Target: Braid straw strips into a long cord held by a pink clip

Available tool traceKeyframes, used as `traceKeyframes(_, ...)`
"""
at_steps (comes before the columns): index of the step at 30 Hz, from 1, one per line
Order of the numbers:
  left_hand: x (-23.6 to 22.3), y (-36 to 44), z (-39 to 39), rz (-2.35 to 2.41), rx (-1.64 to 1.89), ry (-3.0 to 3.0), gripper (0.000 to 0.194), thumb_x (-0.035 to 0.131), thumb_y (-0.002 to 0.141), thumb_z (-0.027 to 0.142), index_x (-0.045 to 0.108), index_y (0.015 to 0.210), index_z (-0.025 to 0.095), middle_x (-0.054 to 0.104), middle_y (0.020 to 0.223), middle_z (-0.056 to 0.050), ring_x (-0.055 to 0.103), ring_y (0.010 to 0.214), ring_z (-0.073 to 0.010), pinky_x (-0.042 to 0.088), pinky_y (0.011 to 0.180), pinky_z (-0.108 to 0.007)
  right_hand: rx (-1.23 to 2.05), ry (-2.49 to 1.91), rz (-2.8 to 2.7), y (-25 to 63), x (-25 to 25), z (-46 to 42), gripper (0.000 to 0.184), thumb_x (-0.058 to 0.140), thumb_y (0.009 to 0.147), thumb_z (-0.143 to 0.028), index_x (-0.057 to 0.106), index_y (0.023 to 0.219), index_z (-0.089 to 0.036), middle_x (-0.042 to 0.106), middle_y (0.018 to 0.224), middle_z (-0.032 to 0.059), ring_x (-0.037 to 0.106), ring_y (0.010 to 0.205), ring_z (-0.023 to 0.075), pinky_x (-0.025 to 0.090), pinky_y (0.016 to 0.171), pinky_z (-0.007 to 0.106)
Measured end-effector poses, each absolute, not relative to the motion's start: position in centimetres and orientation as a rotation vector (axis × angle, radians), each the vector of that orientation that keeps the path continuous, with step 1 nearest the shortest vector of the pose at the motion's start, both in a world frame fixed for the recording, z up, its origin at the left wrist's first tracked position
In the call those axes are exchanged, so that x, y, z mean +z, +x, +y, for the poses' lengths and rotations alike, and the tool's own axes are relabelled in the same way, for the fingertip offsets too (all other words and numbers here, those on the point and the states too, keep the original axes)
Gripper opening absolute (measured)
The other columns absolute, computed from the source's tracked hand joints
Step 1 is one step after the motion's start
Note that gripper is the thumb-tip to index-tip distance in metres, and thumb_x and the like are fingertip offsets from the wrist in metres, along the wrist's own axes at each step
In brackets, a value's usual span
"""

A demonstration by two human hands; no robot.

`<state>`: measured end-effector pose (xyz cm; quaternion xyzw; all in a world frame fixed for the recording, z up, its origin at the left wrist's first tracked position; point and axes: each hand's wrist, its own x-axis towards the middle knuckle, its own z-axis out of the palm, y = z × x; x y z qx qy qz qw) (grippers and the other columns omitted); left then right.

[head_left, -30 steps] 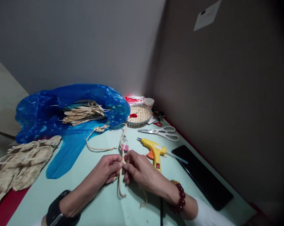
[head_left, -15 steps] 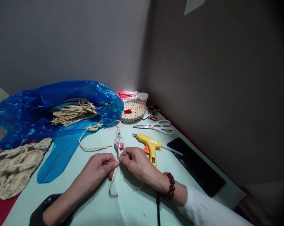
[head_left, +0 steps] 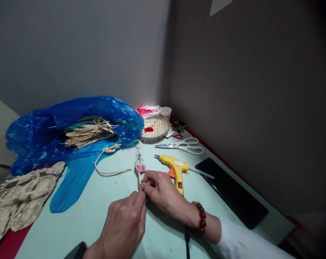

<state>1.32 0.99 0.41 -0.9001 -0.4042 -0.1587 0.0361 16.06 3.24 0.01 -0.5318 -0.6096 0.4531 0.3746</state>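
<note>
right hand: grip pinched on braided strand, just nearside of pink clip | left hand: grip closed, strand running into it beside the right

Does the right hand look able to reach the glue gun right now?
Probably yes: the glue gun lies beside the right hand, largely uncovered, though that hand is pinching the braided cord.

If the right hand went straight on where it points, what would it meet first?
The right hand would likely meet the braided cord first; it seems to be pinching it. Past that, a curved length of cord lies roughly in line, though depth is hard to judge.
</note>
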Motion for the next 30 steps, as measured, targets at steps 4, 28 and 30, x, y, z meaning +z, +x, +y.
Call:
traceKeyframes(4, -0.5, 1.8, 0.6, -1.045, -0.563, -2.705, 0.023, 0.04, 0.079, 0.003, 0.055, 0.072, 0.019, 0.061, 0.056, -0.003, 0.061, 0.043, -0.0214, 0.045, 0.041, -0.031, 1.317, -1.313, -1.493, 16.0, -0.2, 3.1, 0.008, 0.056, 0.072, -0.015, 0.061, 0.066, -0.015, 0.058, 0.058, -0.0008, 0.05, 0.055, 0.011, 0.033, 0.05, 0.02)
traceKeyframes(28, 0.3, -0.2, 4.7, -2.759, -1.68, -3.217, 0.015, 0.061, 0.085, 0.033, 0.059, 0.077, 0.02, 0.054, 0.069, 0.004, 0.05, 0.07, -0.0119, 0.04, 0.069, -0.021, 1.428, -1.24, -1.235, 15.5, 1.6, 3.0, 0.015, 0.053, 0.085, -0.018, 0.06, 0.071, -0.014, 0.063, 0.061, 0.0003, 0.057, 0.058, 0.0107, 0.041, 0.055, 0.019)
traceKeyframes(30, 0.3, -0.1, 4.5, -2.861, -1.758, -3.189, 0.014, 0.06, 0.086, 0.034, 0.06, 0.086, 0.02, 0.053, 0.068, 0.005, 0.046, 0.059, -0.0088, 0.038, 0.058, -0.019, 1.355, -1.262, -1.303, 15.5, 1.5, 2.8, 0.017, 0.053, 0.086, -0.019, 0.062, 0.073, -0.015, 0.064, 0.064, 0.0003, 0.06, 0.063, 0.012, 0.044, 0.06, 0.021)
